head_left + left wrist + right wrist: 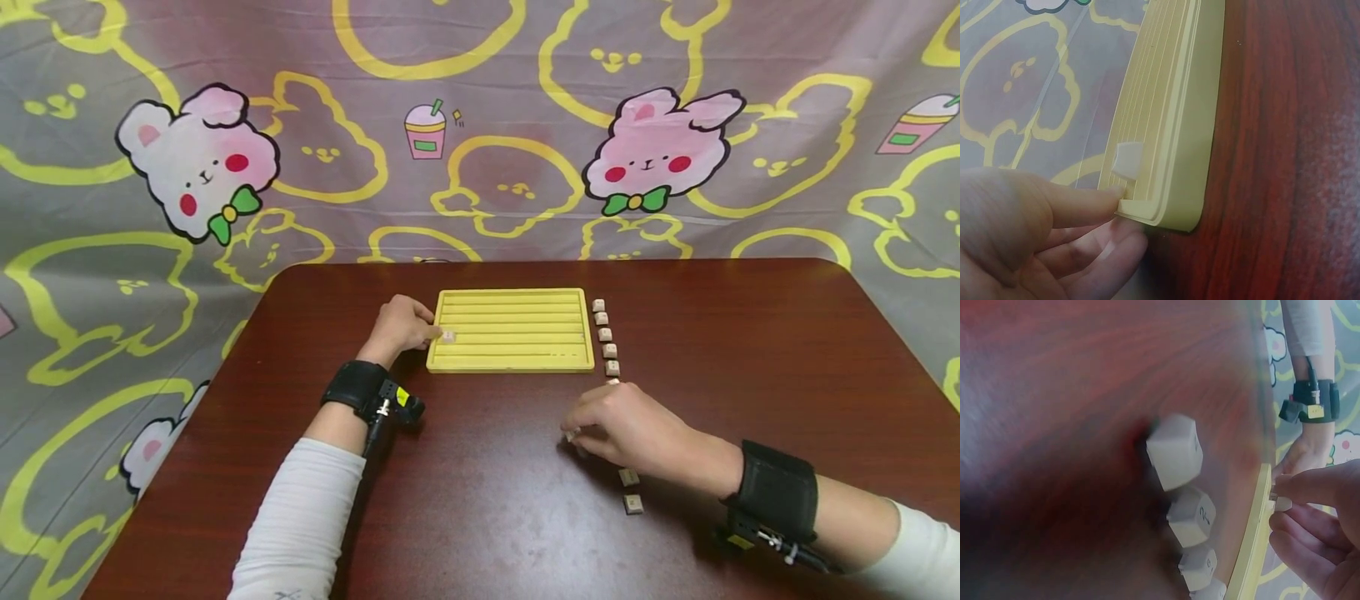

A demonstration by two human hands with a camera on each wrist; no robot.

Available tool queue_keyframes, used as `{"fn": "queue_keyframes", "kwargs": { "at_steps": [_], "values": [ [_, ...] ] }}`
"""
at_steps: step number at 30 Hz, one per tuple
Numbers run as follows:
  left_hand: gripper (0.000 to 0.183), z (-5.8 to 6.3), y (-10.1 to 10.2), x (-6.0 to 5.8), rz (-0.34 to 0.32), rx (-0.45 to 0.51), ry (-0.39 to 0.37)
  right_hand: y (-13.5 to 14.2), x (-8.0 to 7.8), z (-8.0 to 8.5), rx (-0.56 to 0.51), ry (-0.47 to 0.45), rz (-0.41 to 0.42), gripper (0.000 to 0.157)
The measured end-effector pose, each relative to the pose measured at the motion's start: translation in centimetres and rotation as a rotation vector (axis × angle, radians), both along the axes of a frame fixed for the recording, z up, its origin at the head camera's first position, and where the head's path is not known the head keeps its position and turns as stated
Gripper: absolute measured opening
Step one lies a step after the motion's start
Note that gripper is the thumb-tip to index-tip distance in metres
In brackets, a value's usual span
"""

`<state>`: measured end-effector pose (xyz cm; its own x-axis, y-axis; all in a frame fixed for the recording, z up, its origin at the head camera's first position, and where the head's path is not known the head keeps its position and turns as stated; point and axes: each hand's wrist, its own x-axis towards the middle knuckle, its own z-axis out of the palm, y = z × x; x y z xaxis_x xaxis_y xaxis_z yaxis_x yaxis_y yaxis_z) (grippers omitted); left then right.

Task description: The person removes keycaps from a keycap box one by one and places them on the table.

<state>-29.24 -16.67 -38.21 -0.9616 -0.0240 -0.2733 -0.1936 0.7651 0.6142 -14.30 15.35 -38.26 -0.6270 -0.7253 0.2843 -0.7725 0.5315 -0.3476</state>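
My left hand (405,323) pinches the left end of a yellow grooved tray (510,292), thumb over the rim and fingers below. Just inside that end, a pale keycap (448,337) sits in one of the grooves; the left wrist view shows this keycap (1127,160) close past the thumb tip. Before the tray's near right corner, my right hand (628,425) holds a small light keycap (572,435) between thumb and fingers. Seen from the right wrist, the held keycap (1282,504) overlaps the tray's edge.
Several keycaps (605,334) form a column along the tray's right side, partly hidden by my right hand. Nearer me, that column goes on with another keycap (633,504). Beyond the brown table (750,350) hangs a patterned cloth (517,108).
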Motion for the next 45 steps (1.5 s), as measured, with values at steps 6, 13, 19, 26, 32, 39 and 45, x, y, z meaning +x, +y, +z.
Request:
{"fn": "queue_keyframes", "kwargs": {
  "at_steps": [6,13,19,26,32,39,45],
  "values": [
    [0.035,-0.1,0.0,0.0,-0.012,-0.006,0.008,0.3,1.0,0.0,-0.021,0.008,0.022,0.012],
    [0.035,-0.1,0.1,-0.2,0.004,-0.012,0.004,0.8,2.1,-0.3,-0.048,0.029,0.042,0.014],
    [0.035,-0.2,0.1,-0.2,0.002,-0.012,0.003,1.5,3.1,-0.5,-0.106,0.042,0.052,0.018],
    [0.036,-0.2,0.2,-0.2,0.001,-0.016,0.003,2.5,4.4,-0.6,-0.146,0.092,0.056,0.023],
    [0.036,-0.3,0.1,-0.3,0.008,-0.009,0.001,3.1,5.2,-0.7,-0.162,0.103,0.048,0.026],
    [0.036,-0.1,0.1,-0.1,0.010,-0.004,-0.006,3.6,6.1,-1.2,-0.159,0.111,0.051,0.027],
    [0.036,-0.1,0.1,0.0,0.016,0.004,-0.011,3.9,6.7,-1.5,-0.176,0.112,0.047,0.025]
  ]
}}
